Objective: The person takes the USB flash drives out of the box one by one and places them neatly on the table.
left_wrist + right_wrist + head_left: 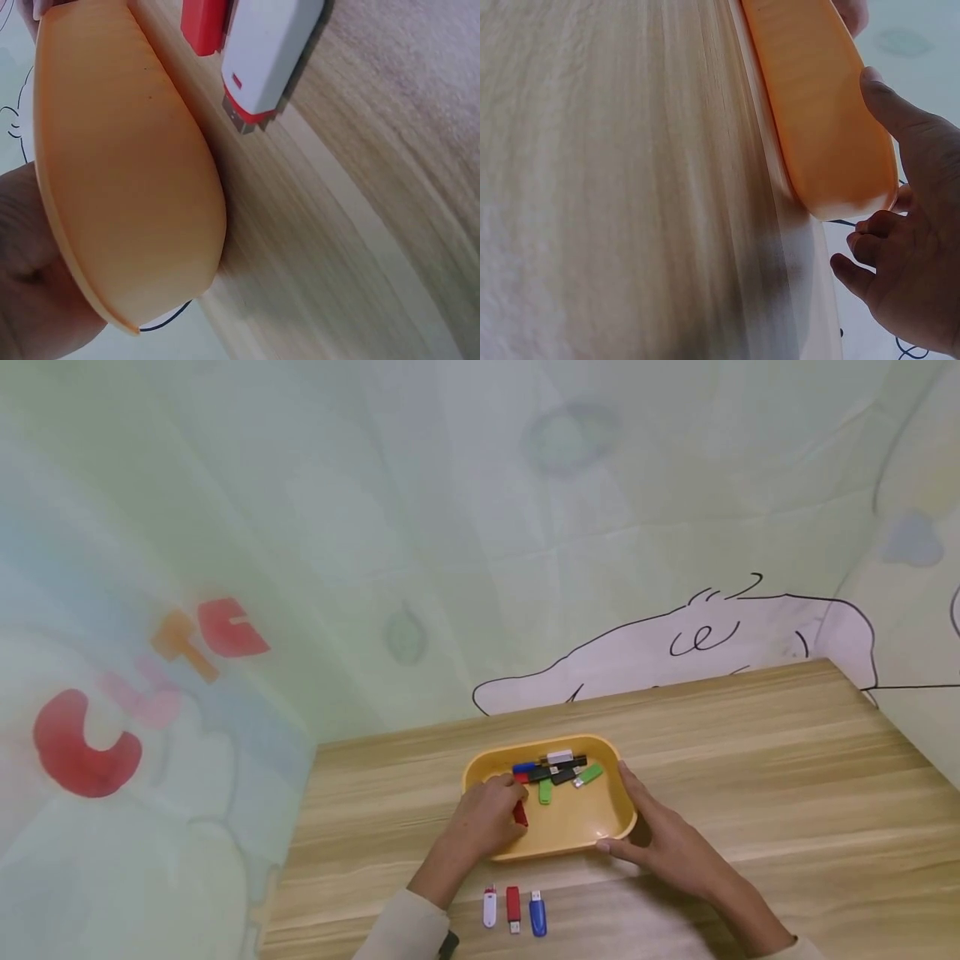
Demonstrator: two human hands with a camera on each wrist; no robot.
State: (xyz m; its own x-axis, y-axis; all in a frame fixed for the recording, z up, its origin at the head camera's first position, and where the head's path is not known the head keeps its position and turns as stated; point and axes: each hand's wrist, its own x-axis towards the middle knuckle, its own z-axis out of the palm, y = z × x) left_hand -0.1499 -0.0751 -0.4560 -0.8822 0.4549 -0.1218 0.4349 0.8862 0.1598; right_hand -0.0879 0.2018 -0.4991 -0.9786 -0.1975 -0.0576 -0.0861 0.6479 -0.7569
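Observation:
My left hand (487,814) reaches over the left side of a yellow plastic tray (577,835) and pinches a red USB stick (521,815) inside it. At the tray's front right corner, my right hand (671,843) grips the rim, its thumb (889,105) lying against the outer wall. Toward the back of the tray lie several more USB sticks, among them a green one (545,791), another green stick (588,776), a blue one (525,767) and a white one (559,757). In the left wrist view the tray's wall hides the left fingertips.
In front of the tray, three USB sticks lie side by side on the wooden table (750,777): a white and red one (490,907), a red one (513,906) and a blue one (537,914). A printed curtain (450,527) hangs behind the table.

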